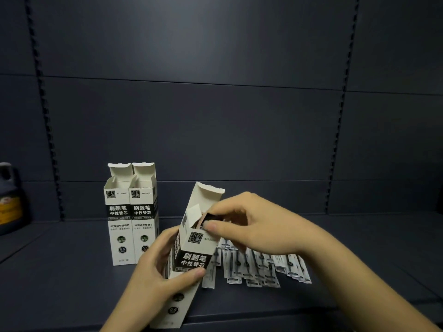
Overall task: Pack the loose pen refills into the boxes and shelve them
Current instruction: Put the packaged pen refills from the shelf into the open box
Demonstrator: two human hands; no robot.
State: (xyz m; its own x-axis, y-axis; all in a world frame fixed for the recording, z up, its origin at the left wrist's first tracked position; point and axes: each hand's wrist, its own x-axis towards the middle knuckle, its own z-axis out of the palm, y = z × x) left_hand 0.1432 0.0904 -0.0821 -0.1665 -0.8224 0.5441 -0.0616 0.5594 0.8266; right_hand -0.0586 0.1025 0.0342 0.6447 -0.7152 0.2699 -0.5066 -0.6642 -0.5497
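Dark shelving fills the frame: a slotted back panel above and a flat shelf [72, 271] across the lower half, with a dark jug [9, 200] at the far left edge.

Low in the centre, the left hand [153, 267] grips a white refill box [191, 252] around its middle, thumb across the printed front. The box tilts with its open mouth up and to the right and its closed end toward the bottom of the frame, so its long axis runs from lower left to upper right. The right hand [249, 224] sits at that mouth, fingers curled; it seems to be pinching something dark at the opening, probably refills going in, though the view there is too blurred to be sure.

Loose pen refills [259, 267] in clear sleeves lie fanned on the shelf just below and right of the right hand, nearer to it than to the left. Their long axes run roughly up and down the frame, so each would need turning to line up with the tilted box.

Two more boxes [131, 224] stand upright side by side at centre left, top flaps open.
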